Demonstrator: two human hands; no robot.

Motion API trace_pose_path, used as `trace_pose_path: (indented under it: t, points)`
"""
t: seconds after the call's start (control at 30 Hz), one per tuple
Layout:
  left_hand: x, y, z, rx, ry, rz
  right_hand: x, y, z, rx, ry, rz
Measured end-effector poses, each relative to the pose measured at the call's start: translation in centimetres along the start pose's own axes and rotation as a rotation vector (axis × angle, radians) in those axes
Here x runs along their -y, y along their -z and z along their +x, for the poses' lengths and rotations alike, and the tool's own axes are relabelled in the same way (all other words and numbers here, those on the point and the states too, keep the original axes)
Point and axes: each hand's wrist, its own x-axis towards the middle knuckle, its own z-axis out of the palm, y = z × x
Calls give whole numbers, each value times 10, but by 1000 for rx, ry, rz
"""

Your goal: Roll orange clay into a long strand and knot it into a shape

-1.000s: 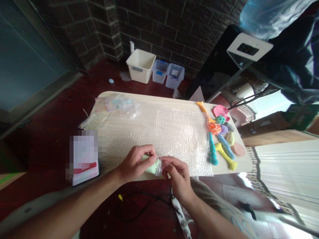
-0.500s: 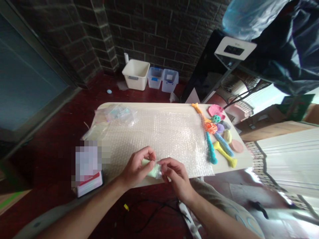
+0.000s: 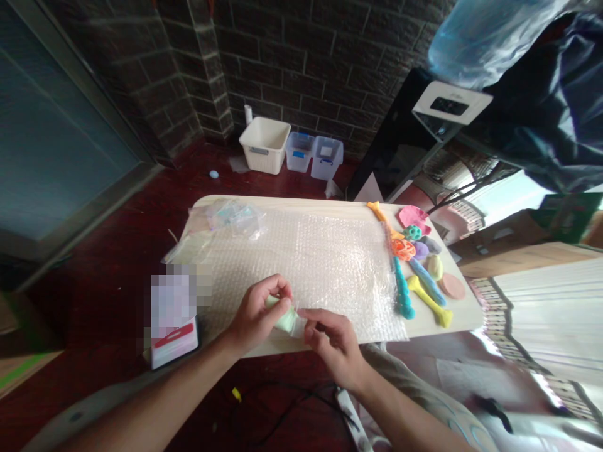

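Observation:
My left hand is closed around a pale green, soft-looking lump in a clear plastic bag. What the green lump is exactly, I cannot make out. At the bag's right end, my right hand has its thumb and forefinger curled at the plastic edge. Both hands are just above the near edge of the table, over a sheet of bubble wrap.
Colourful clay-like pieces lie at the table's right, among them a yellow bone shape, a teal stick and an orange lattice ball. Plastic bags lie far left. Bins, including a cream one, stand beyond on the floor.
The view has shifted slightly, so the table sits lower and further right. My right hand has drawn a little away from the green lump, and more clear plastic shows between the hands.

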Motion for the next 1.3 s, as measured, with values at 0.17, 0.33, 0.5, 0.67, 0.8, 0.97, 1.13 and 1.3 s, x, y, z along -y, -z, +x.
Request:
trace_pose_path:
  t: [0.17, 0.33, 0.5, 0.67, 0.8, 0.97, 1.13, 1.3]
  points:
    - [6, 0, -1, 4, 76, -113, 4, 2, 2, 66, -10, -66]
    - [7, -1, -1, 25, 28, -75, 4, 3, 6, 70, -182, 118]
    - [3, 2, -2, 28, -28, 2, 4, 1, 4, 125, -194, 177]
    - [3, 1, -3, -1, -55, 105, 5, 4, 3, 164, -81, -28]
    - [7, -3, 0, -141, -17, 124, 8, 7, 3, 194, 81, -221]
    - [9, -5, 3, -241, -51, 261, 8, 3, -1, 193, 61, -182]
    - [8, -4, -1, -252, -254, 417, -3, -3, 1, 2, -211, 276]
    - [10, -9, -5, -82, -436, 440, -10, -4, 13, -158, -294, 445]
